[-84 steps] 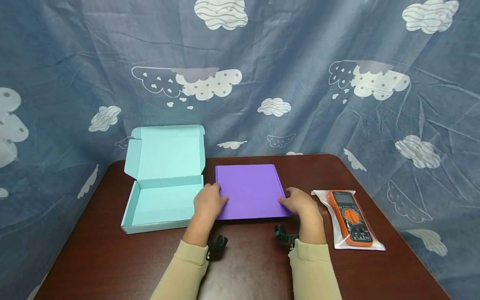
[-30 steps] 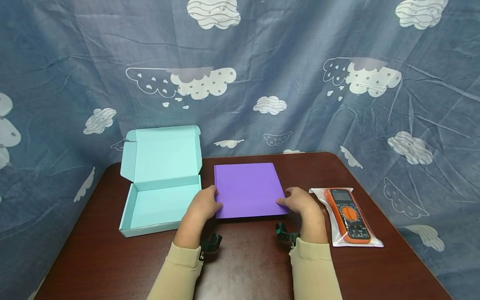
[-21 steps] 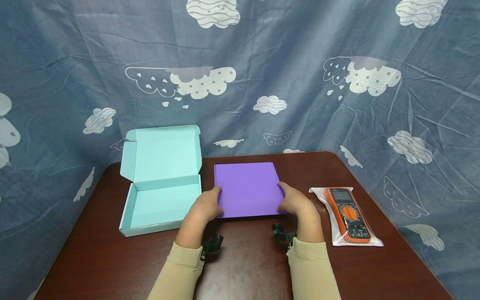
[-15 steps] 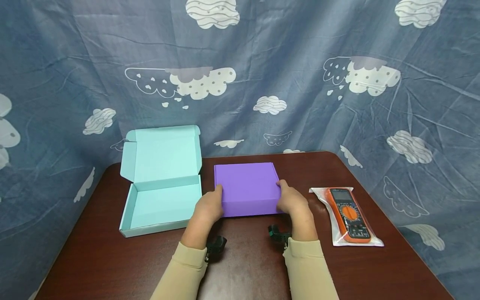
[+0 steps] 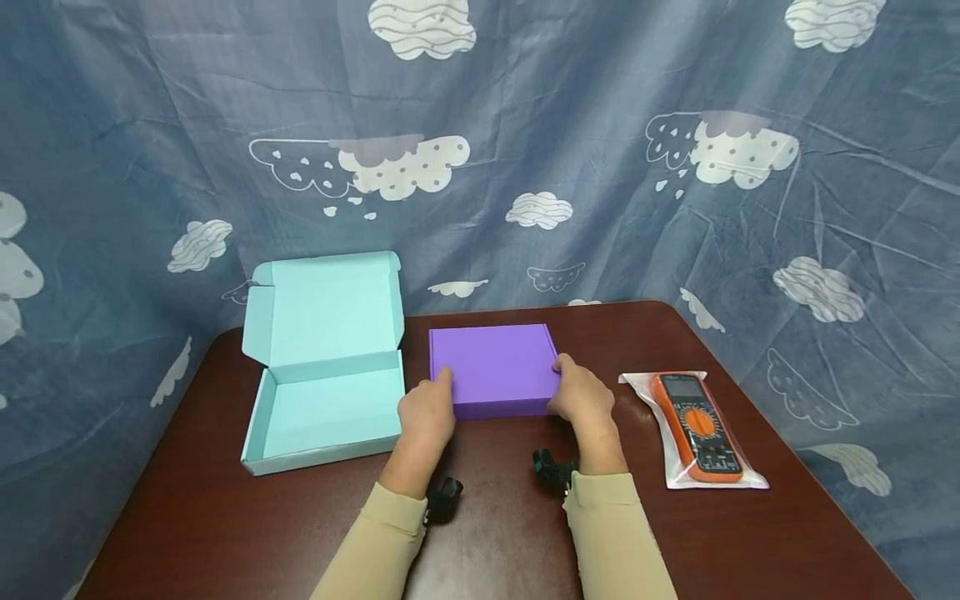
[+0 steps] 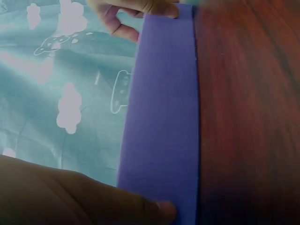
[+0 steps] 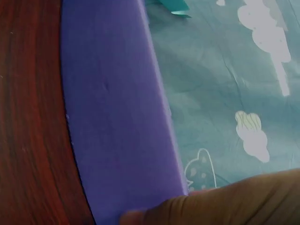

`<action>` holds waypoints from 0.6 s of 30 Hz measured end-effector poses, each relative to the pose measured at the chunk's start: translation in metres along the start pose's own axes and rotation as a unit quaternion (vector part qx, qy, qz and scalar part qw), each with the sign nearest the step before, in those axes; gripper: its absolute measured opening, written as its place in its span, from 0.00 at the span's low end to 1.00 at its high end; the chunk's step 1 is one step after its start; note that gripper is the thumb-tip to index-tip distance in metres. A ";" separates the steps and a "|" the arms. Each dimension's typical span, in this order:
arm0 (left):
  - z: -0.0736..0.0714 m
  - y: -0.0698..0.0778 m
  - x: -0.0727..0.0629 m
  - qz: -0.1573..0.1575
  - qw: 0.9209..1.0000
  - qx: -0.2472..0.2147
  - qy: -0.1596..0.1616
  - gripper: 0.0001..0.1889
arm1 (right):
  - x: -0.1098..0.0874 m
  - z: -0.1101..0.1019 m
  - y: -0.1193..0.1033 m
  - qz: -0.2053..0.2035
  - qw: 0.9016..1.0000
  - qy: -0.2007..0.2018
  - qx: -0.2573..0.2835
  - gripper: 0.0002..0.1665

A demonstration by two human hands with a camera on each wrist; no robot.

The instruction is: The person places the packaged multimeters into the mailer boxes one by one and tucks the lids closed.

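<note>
A purple cardboard box (image 5: pixel 495 362) lies on the table with its lid down. My left hand (image 5: pixel 426 414) grips its near left corner. The near right corner is held by my right hand (image 5: pixel 583 395), with its fingers along the side. In the left wrist view, my left thumb (image 6: pixel 157 211) lies on the purple front panel (image 6: pixel 161 112), and the right thumb presses the far end of it. The right wrist view shows the same front panel (image 7: pixel 112 93) with the right thumb at its lower end. The left fingers behind the corner are largely hidden.
To the left stands a light teal cardboard box (image 5: pixel 258 437) with its lid raised and nothing inside. An orange multimeter (image 5: pixel 697 429) in a clear plastic bag (image 5: pixel 678 475) lies on the right. Behind the brown table (image 5: pixel 495 533) hangs a blue cloud-print cloth (image 5: pixel 600 250).
Both hands have moved inward round the front corners. The box's front flap, flaring toward me earlier, now stands upright, so the near edge sits farther back. The teal box and multimeter have stayed put.
</note>
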State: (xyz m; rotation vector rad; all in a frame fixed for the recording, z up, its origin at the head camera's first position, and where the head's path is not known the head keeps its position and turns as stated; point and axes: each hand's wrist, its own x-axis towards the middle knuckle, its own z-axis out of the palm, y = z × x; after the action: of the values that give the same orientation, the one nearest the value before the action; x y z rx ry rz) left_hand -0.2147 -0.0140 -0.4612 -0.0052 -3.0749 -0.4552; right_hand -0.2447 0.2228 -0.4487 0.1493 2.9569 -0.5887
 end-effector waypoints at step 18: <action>0.001 -0.004 0.003 0.090 0.992 -0.090 -0.015 0.24 | -0.002 -0.016 0.013 0.060 0.996 -0.036 0.058 0.47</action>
State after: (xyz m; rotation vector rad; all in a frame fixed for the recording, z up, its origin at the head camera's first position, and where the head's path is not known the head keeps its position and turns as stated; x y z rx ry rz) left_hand -0.2182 -0.0173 -0.4636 -0.2939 -3.0130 -0.7239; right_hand -0.2428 0.2405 -0.4388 0.3067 2.8214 -0.7314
